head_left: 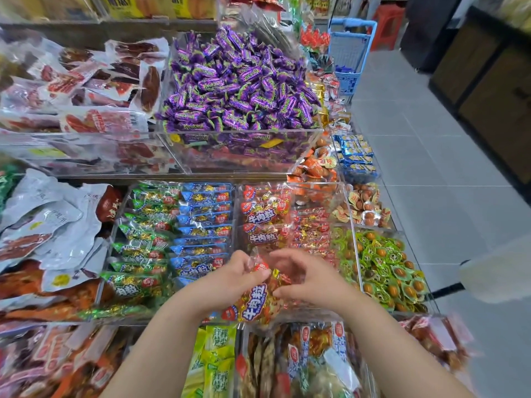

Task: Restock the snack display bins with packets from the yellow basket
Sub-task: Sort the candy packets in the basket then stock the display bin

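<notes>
Both hands hold one red snack packet with white lettering over the near end of a clear bin of the same red packets. My left hand pinches the packet's top left corner. My right hand grips its right edge, fingers curled over it. More red packets lie stacked in that bin beyond my hands. The yellow basket is not in view.
Blue packets and green packets fill the bins to the left. Purple candies heap in the upper bin. Green egg packs sit at right, and a blue cart stands in the tiled aisle. Lower bins lie under my forearms.
</notes>
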A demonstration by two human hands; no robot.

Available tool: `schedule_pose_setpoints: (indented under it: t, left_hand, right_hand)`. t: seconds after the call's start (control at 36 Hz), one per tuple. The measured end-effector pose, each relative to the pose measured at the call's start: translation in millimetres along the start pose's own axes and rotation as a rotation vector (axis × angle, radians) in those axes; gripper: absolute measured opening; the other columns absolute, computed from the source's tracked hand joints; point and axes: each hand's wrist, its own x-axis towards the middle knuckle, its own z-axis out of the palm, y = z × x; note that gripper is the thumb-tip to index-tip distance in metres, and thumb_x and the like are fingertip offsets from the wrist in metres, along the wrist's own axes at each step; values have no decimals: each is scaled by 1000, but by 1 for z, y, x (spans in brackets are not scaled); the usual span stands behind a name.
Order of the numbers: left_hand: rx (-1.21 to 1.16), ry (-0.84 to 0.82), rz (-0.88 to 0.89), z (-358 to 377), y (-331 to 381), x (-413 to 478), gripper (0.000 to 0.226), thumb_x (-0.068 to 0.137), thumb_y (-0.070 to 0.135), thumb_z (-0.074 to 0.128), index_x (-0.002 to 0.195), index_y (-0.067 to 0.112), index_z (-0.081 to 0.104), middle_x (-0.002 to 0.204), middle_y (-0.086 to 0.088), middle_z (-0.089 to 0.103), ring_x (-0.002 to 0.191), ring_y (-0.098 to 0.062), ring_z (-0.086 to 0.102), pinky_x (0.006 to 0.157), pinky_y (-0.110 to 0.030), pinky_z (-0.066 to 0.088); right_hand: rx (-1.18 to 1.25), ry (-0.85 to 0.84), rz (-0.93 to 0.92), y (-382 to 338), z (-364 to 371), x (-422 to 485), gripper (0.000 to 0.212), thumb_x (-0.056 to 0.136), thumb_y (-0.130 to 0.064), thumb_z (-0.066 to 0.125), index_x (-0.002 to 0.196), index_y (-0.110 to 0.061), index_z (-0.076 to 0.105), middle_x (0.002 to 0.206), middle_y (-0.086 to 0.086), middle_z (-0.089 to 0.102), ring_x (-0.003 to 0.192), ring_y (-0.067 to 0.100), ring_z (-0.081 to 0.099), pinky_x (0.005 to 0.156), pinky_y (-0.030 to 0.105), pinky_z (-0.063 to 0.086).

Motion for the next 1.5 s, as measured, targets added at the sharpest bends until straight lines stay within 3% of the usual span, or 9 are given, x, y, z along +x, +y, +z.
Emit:
schedule_pose_setpoints:
  t: [0.14,0.25,0.36,0.5,0.78,0.92,1.03,1.14,1.5]
  left_hand:
    - [-62,15,77,3,7,-1,47,81,67,52,96,24,39,65,10,47,56,-2,47,58,-22,41]
    - [-223,172,71,-9,5,-1,29,92,48,54,100,20,55,96,3,70,86,-8,68,75,-26,54]
    - [-366,400,55,-19,-5,2,12,96,27,57,91,18,63,91,1,72,78,-7,69,71,-28,55]
    - [-291,630,44,-24,-12,5,6,90,28,63,84,26,63,87,5,67,80,-10,62,70,-31,46]
    - [-204,634,16,-21,-16,8,5,91,29,61,86,29,61,89,12,64,82,-3,58,61,-22,39]
    - [-104,683,20,-20,-17,18,16,92,27,61,107,24,57,100,12,59,83,2,53,64,-17,39]
    - [100,769,68,-16,-15,25,42,90,27,64,129,13,54,127,-2,55,110,-17,51,93,-33,42]
    - [394,655,-41,-9,-19,34,71,93,43,55,151,16,23,160,-5,18,148,-26,9,117,-45,20]
    - [611,616,-85,4,-29,43,78,97,46,42,155,17,-2,162,-8,-11,149,-29,-11,119,-44,0]
  right_hand:
    - [-62,-21,3,9,-10,-3,31,71,-23,80,72,-41,55,66,-27,54,60,-9,47,59,11,41]
    - [121,118,106,27,-32,-9,29,74,-22,77,65,-35,53,63,-15,55,58,0,52,60,17,50]
    - [309,350,124,42,-38,1,22,76,-18,75,80,-16,53,72,-4,58,66,5,60,63,17,52]
    - [258,394,93,48,-13,33,24,80,-16,73,78,-20,50,69,-9,52,59,-1,50,60,15,47]
    - [13,307,132,53,3,58,22,83,-38,68,92,-39,49,91,-16,58,85,1,56,72,22,48]
    - [134,424,170,49,-3,55,37,78,-47,70,103,-31,49,103,-12,58,97,7,57,87,27,49]
    - [-20,480,150,49,4,56,49,77,-47,71,115,-35,43,113,-19,43,103,0,42,91,12,33]
    - [-263,382,161,47,23,68,79,84,-52,59,146,-20,22,142,-3,31,131,11,28,110,32,24]
    - [-43,347,319,45,14,60,109,78,-57,66,150,-25,-9,158,-1,-1,145,22,4,115,43,13]
